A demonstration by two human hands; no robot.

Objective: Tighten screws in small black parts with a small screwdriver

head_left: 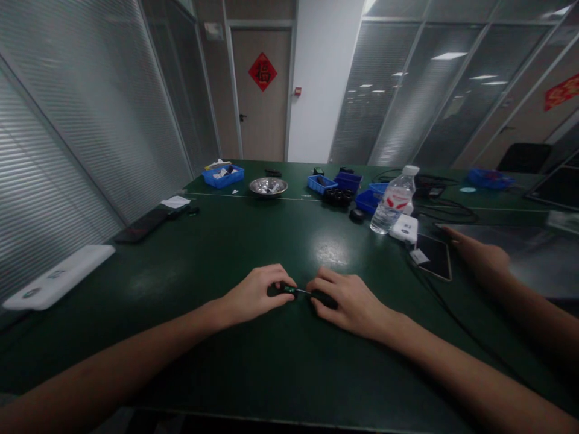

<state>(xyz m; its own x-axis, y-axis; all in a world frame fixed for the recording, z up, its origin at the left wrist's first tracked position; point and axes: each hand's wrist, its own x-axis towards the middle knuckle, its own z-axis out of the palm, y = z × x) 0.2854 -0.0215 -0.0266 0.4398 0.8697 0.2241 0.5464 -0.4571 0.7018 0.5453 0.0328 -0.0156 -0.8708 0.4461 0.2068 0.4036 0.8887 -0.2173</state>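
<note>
Between the thumb and fingers of my left hand [260, 292] is a small black device with a green circuit board [288, 290] showing on it. My right hand [346, 301] is closed around the dark handle of a screwdriver [324, 298]. Its thin metal shaft points left, and the tip meets or nearly meets the right end of the device; exact contact is too small to tell. Both hands rest low over the green table [217, 361], close together near its front.
A water bottle [394, 202], white box [404, 229] and phone-like slab [433, 257] stand right. Another person's hand [482, 253] is beside a laptop-like panel [534, 253]. Farther back are a metal bowl [268, 188] and blue trays [224, 179]. A white case [58, 280] lies left.
</note>
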